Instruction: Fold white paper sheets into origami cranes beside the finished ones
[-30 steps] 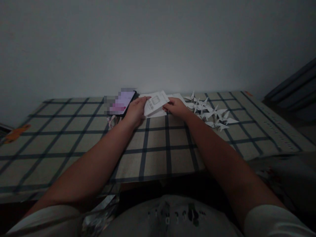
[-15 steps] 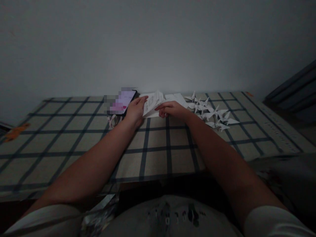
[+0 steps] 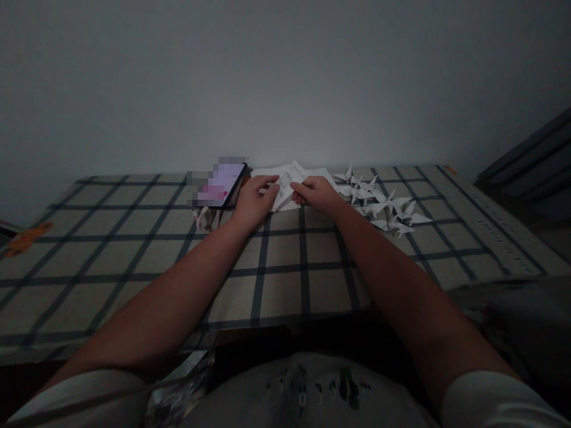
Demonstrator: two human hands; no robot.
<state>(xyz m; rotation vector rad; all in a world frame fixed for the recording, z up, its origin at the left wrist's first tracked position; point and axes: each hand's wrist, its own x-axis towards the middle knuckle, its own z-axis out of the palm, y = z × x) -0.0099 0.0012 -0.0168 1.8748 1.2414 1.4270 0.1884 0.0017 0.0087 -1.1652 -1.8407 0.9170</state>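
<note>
A folded sheet of printed paper (image 3: 288, 180) is between my two hands at the far side of the table. My right hand (image 3: 314, 193) pinches its right edge between thumb and fingers. On its left edge, my left hand (image 3: 256, 199) has thumb and fingers bent around the paper. More white paper (image 3: 323, 173) lies flat under and behind the folded sheet. Several white paper cranes (image 3: 383, 205) are clustered to the right of my right hand.
A phone (image 3: 225, 184) with a lit screen is propped left of my left hand, a pale strap (image 3: 203, 220) beside it. The checked tablecloth (image 3: 281, 279) reaches back to the grey wall (image 3: 285, 77). An orange patch (image 3: 29, 238) shows at the far left.
The paper has turned from raised and partly opened to a flatter, slanted position. My right hand's fingers have closed on its edge, and my left hand has shifted slightly right.
</note>
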